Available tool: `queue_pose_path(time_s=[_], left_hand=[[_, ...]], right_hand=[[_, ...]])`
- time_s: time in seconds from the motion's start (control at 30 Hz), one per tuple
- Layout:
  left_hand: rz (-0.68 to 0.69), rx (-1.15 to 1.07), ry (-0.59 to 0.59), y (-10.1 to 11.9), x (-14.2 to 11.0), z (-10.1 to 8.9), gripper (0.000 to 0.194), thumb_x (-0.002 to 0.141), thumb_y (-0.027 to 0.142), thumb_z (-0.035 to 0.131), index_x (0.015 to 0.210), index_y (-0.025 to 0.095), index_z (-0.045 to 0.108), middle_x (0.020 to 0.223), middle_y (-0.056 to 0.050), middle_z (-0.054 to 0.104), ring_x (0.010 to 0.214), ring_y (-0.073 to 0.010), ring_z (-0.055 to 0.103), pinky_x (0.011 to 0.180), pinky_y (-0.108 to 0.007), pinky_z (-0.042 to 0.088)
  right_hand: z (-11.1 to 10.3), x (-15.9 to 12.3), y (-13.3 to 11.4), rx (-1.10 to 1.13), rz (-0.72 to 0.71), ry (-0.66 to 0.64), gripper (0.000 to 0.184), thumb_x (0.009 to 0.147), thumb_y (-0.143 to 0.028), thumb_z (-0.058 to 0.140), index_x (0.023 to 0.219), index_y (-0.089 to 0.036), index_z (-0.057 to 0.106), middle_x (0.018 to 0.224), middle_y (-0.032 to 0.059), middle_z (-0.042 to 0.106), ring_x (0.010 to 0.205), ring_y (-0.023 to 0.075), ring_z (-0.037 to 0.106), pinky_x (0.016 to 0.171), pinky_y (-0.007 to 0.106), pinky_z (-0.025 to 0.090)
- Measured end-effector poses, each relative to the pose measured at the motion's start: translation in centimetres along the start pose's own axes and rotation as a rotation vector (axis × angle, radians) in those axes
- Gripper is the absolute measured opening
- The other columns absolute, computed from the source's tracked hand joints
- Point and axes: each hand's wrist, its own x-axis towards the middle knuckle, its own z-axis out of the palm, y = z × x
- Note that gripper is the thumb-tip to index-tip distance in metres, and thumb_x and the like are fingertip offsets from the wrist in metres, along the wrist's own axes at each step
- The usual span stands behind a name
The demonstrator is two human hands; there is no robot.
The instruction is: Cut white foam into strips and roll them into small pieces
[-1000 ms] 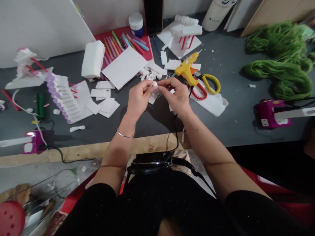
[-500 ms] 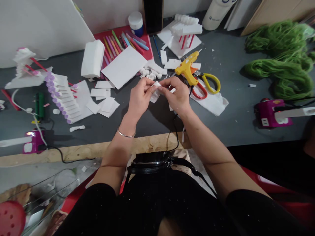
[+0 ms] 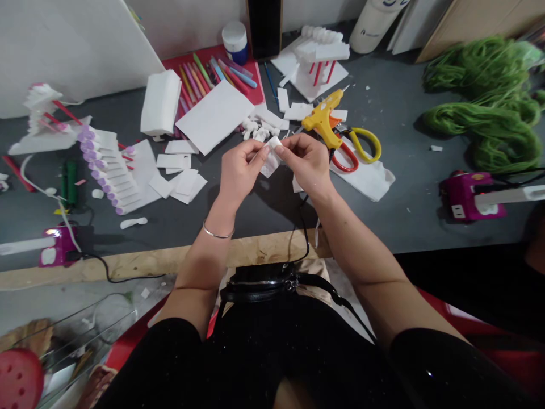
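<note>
Between my fingertips is a small piece of thin white tissue, its top edge folded over. My left hand pinches its left side between thumb and fingers. On the other side, my right hand pinches it with thumb and index finger. Just beyond my hands lies a heap of small white rolled pieces. A yellow glue gun rests to the right of my right hand, over scissors with yellow and red handles. Folded white tissue lies under the scissors.
On the left stand a white stepped model with purple ends and a stack of tissue. Coloured markers lie behind white card. Green yarn and a purple power socket are on the right. A black cord crosses the wooden edge.
My hands have drawn slightly apart, and more of the white tissue shows between them. The things on the table have not moved.
</note>
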Motion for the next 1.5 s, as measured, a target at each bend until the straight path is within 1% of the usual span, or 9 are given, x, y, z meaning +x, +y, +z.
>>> queue_pose_path(time_s=[0.17, 0.3, 0.53, 0.67, 0.9, 1.07, 1.17, 1.33, 1.5], left_hand=[[-0.024, -0.022, 0.026, 0.2, -0.3, 0.6, 0.029, 0.097, 0.045, 0.067, 0.078, 0.023, 0.068, 0.053, 0.004, 0.052, 0.053, -0.012, 0.048, 0.052, -0.028, 0.035], [-0.04, -0.031, 0.024, 0.1, -0.3, 0.9, 0.031, 0.096, 0.049, 0.068, 0.079, 0.023, 0.069, 0.052, 0.005, 0.049, 0.05, -0.0116, 0.045, 0.05, -0.027, 0.033], [-0.021, -0.07, 0.034, 0.0, 0.0, 0.4, 0.044, 0.102, 0.056, 0.058, 0.077, 0.021, 0.07, 0.066, -0.002, 0.064, 0.065, -0.0139, 0.059, 0.056, -0.026, 0.043], [-0.035, -0.067, 0.021, -0.2, 0.0, 0.2, 0.039, 0.1, 0.055, 0.062, 0.089, 0.02, 0.076, 0.075, -0.003, 0.071, 0.069, -0.0146, 0.063, 0.059, -0.025, 0.047], [-0.041, -0.106, 0.058, -0.9, 0.0, 0.6, 0.036, 0.097, 0.055, 0.067, 0.092, 0.021, 0.079, 0.066, 0.001, 0.067, 0.057, -0.0119, 0.059, 0.051, -0.023, 0.042], [-0.055, -0.107, 0.085, -1.1, 0.0, 0.7, 0.029, 0.093, 0.051, 0.075, 0.091, 0.022, 0.08, 0.062, 0.002, 0.067, 0.056, -0.0115, 0.059, 0.05, -0.023, 0.042], [-0.041, -0.075, 0.111, -0.7, 0.0, 0.8, 0.028, 0.092, 0.049, 0.076, 0.088, 0.022, 0.08, 0.066, 0.001, 0.072, 0.061, -0.0127, 0.065, 0.054, -0.023, 0.047], [-0.016, -0.024, 0.154, 0.0, -0.3, 1.1, 0.027, 0.095, 0.045, 0.073, 0.086, 0.02, 0.078, 0.077, -0.002, 0.079, 0.074, -0.0147, 0.074, 0.064, -0.022, 0.056], [-0.044, -0.052, 0.13, 0.1, -0.5, 1.4, 0.033, 0.095, 0.051, 0.072, 0.09, 0.02, 0.079, 0.071, -0.001, 0.077, 0.068, -0.0139, 0.072, 0.059, -0.021, 0.054]], right_hand=[[0.2, -0.4, -0.5, -0.069, -0.018, 0.032, 0.052, 0.086, -0.075, 0.07, 0.085, -0.022, 0.071, 0.077, -0.0022, 0.066, 0.067, 0.0105, 0.054, 0.062, 0.028, 0.047], [0.3, -0.6, -0.7, -0.086, -0.042, 0.061, 0.049, 0.088, -0.072, 0.07, 0.083, -0.023, 0.069, 0.076, -0.002, 0.065, 0.069, 0.0117, 0.056, 0.066, 0.03, 0.05], [0.0, -0.3, -0.2, -0.038, -0.02, 0.061, 0.051, 0.086, -0.074, 0.071, 0.086, -0.023, 0.069, 0.078, -0.0025, 0.065, 0.068, 0.0106, 0.054, 0.064, 0.029, 0.048], [-0.2, -0.2, 0.0, -0.04, -0.017, 0.046, 0.051, 0.085, -0.073, 0.072, 0.087, -0.022, 0.071, 0.08, -0.0023, 0.066, 0.068, 0.0106, 0.053, 0.065, 0.029, 0.047], [-0.2, 0.1, 0.3, 0.078, 0.019, -0.013, 0.052, 0.084, -0.075, 0.073, 0.086, -0.023, 0.07, 0.078, -0.0035, 0.061, 0.066, 0.0089, 0.051, 0.061, 0.026, 0.043], [0.0, 0.1, 0.3, 0.088, 0.037, -0.021, 0.053, 0.081, -0.076, 0.075, 0.085, -0.023, 0.071, 0.077, -0.0038, 0.061, 0.065, 0.0083, 0.049, 0.06, 0.026, 0.042], [0.2, -0.1, 0.4, 0.08, 0.032, -0.003, 0.053, 0.082, -0.076, 0.074, 0.085, -0.023, 0.07, 0.078, -0.004, 0.061, 0.064, 0.008, 0.049, 0.06, 0.026, 0.042], [0.6, -0.5, 0.0, -0.029, -0.042, 0.045, 0.05, 0.089, -0.072, 0.069, 0.085, -0.022, 0.067, 0.076, -0.0038, 0.061, 0.065, 0.009, 0.051, 0.062, 0.027, 0.044], [0.4, -0.7, -0.1, -0.218, -0.195, 0.09, 0.039, 0.099, -0.06, 0.063, 0.086, -0.024, 0.065, 0.077, -0.0027, 0.061, 0.073, 0.0126, 0.058, 0.07, 0.031, 0.051]])
